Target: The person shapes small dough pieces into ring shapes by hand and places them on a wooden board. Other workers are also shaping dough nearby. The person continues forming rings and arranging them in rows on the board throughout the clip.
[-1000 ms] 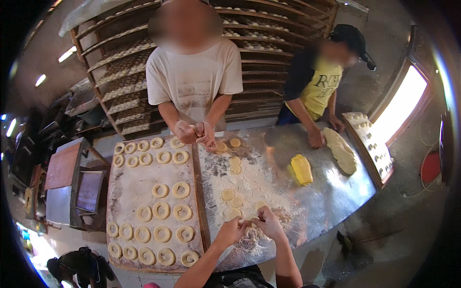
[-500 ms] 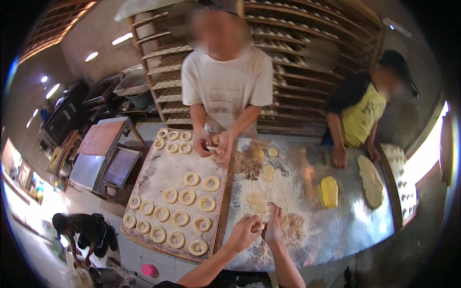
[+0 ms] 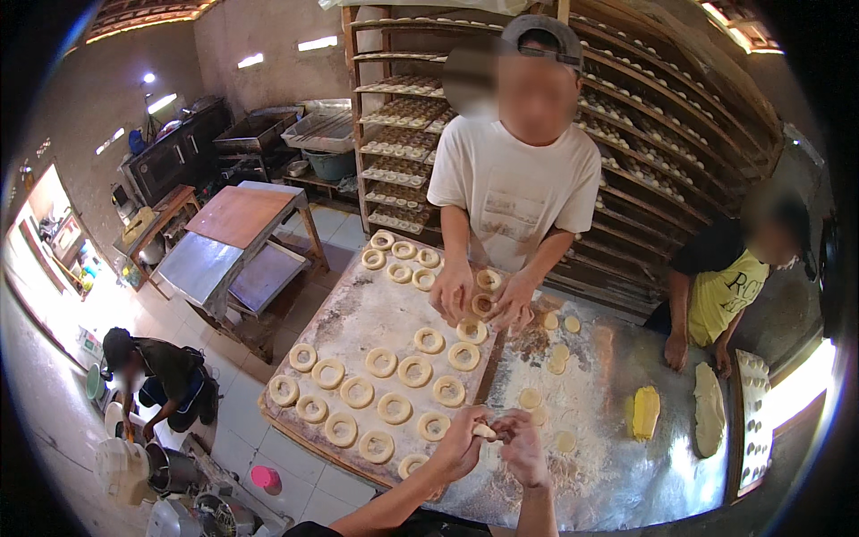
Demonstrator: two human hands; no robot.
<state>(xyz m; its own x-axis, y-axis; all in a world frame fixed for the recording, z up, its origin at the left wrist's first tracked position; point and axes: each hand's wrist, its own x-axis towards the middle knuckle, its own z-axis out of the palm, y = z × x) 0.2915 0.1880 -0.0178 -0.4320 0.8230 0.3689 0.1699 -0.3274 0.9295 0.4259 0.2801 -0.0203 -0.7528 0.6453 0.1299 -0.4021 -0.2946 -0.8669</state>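
At the near edge of the metal table, I hold a small pale piece of dough [image 3: 484, 431] between my hands. The fingers of my left hand [image 3: 459, 445] are closed around one end of it. Bent fingertips of my right hand [image 3: 523, 449] pinch at its other end, with the palm dusted in flour. Left of my hands lies a floured wooden board [image 3: 309, 371] bearing several dough rings [image 3: 395, 409]. Flat dough rounds [image 3: 530, 397] are scattered on the floury part of the table beyond my right hand.
Across the board, a person in a white shirt [image 3: 514, 192] has both hands over dough rings. Another person in yellow [image 3: 727, 291] stands at the right, near a yellow block [image 3: 644, 413] and a long dough slab [image 3: 710, 412]. Tray racks [image 3: 398, 125] rise behind; someone crouches [image 3: 174, 380] at lower left.
My view has swung left and up, so the scene sits further right and lower. The dough now shows between my fingers. The person opposite has lowered their hands, now spread apart, to the board.
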